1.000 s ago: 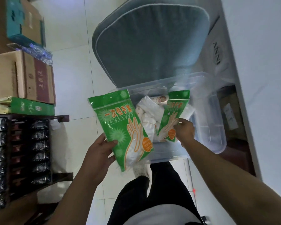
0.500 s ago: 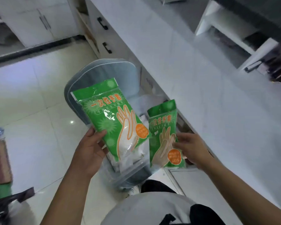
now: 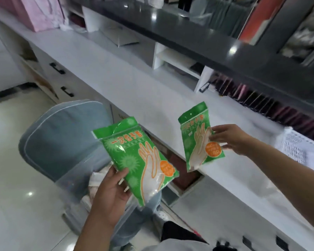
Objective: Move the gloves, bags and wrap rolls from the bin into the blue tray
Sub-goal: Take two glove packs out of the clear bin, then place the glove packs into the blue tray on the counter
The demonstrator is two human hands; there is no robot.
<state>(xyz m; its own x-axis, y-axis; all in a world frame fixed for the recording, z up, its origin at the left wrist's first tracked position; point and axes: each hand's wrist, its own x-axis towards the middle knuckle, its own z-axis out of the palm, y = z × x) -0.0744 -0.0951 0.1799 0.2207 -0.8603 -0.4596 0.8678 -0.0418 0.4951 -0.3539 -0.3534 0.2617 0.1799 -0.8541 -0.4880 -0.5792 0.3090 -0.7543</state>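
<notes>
My left hand point(image 3: 111, 192) grips the lower left corner of a large green pack of disposable gloves point(image 3: 134, 158), held over the clear plastic bin point(image 3: 74, 180). My right hand point(image 3: 230, 139) pinches the right edge of a smaller green glove pack point(image 3: 196, 136), held above the white counter point(image 3: 134, 84). White packets point(image 3: 96, 180) lie inside the bin. No blue tray is in view.
A grey-blue cushioned chair point(image 3: 62, 134) stands behind the bin. A white mesh basket point(image 3: 294, 147) sits on the counter at the right. Shelves and a dark upper ledge point(image 3: 207, 42) run along the counter's back. Drawers with black handles point(image 3: 57, 68) are below.
My view has swung up from the bin to the counter. Both hands lifted their glove packs out of the bin, and the right one moved right, over the counter.
</notes>
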